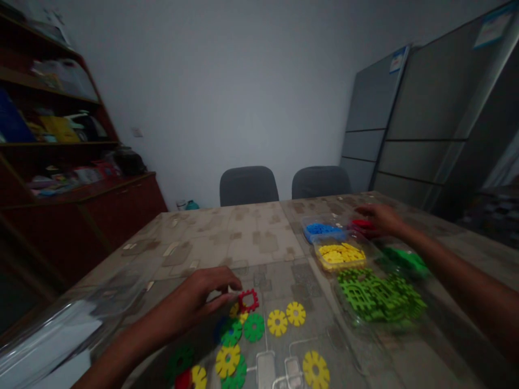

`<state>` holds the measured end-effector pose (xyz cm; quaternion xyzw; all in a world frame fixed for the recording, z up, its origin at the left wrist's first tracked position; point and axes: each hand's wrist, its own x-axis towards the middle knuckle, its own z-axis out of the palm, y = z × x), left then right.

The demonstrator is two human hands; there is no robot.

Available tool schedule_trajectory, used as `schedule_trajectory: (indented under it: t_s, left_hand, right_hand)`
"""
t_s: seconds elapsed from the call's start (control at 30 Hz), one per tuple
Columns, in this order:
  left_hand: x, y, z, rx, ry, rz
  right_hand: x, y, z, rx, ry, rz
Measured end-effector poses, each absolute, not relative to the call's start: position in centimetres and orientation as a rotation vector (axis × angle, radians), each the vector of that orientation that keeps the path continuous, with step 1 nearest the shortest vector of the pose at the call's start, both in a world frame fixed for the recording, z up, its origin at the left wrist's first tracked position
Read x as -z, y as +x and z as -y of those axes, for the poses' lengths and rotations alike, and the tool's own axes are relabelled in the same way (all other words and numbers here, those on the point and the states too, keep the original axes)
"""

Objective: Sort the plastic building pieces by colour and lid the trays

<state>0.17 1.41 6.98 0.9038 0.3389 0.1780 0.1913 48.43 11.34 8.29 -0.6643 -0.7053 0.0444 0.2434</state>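
My left hand [213,292] is closed in a pinch at the edge of a red square plastic building piece [248,301] with toothed edges and a hollow middle. Under and around it lie flower-shaped discs with notched rims, among them a green disc [253,327] and a yellow disc [277,322]. On the far right my right hand [381,218] is over a clear box of red pieces [363,227], fingers stretched toward the left. Nothing shows in that hand, though it is slightly blurred.
Clear boxes hold blue pieces [324,232], yellow pieces [343,253], light green square pieces [379,294] and dark green pieces [409,261]. A clear plastic container [117,286] lies on the left of the patterned table [227,232]. Two grey chairs [248,186] stand behind it.
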Motion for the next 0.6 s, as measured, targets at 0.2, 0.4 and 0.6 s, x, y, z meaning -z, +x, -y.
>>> schedule_trajectory:
  t_s: [0.2, 0.4, 0.6]
  left_hand:
    - [-7.1, -0.5, -1.1, -0.206, 2.358, -1.183]
    - [-6.1, 0.2, -1.3, -0.178, 2.406, -1.095]
    - [-5.0, 1.2, -1.1, -0.114, 2.446, -1.031]
  right_hand:
    - [-9.7, 39.1, -2.5, -0.359, -1.505, 2.181]
    - [-3.9, 28.4, 6.6, -0.417, -1.398, 2.513]
    - [0.6, 26.4, 5.5, -0.178, -1.562, 2.547]
